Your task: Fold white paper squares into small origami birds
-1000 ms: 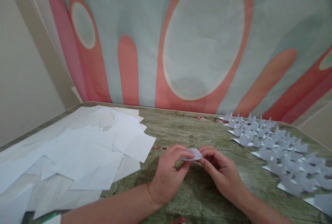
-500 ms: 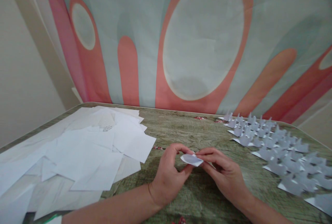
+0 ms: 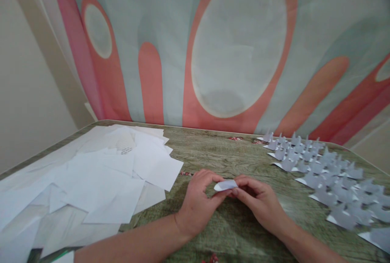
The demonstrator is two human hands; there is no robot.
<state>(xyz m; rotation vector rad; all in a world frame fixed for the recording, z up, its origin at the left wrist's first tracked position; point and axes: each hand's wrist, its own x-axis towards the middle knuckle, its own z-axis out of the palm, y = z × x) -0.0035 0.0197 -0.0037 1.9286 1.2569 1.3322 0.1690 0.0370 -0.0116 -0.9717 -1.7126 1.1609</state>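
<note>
A small folded piece of white paper [image 3: 224,185] is held between my two hands, a little above the table. My left hand [image 3: 199,202] pinches it from the left, thumb below and fingers above. On the other side, my right hand [image 3: 258,198] grips the right end between thumb and fingers, which cover that end. The paper looks narrow, with a rounded left tip. Several folded white paper figures [image 3: 317,167] with pointed tips stand in rows to the right of my right hand.
Loose sheets of white paper [image 3: 103,181] lie in a wide, overlapping spread on the left. The wood-grain table [image 3: 201,149] has small red printed patterns. Behind its far edge hangs a pink and grey-green patterned backdrop [image 3: 170,92].
My right thumb and fingers have closed further over the paper's right end. The paper has turned slightly and now looks narrower. The sheets and the standing figures have not moved.
</note>
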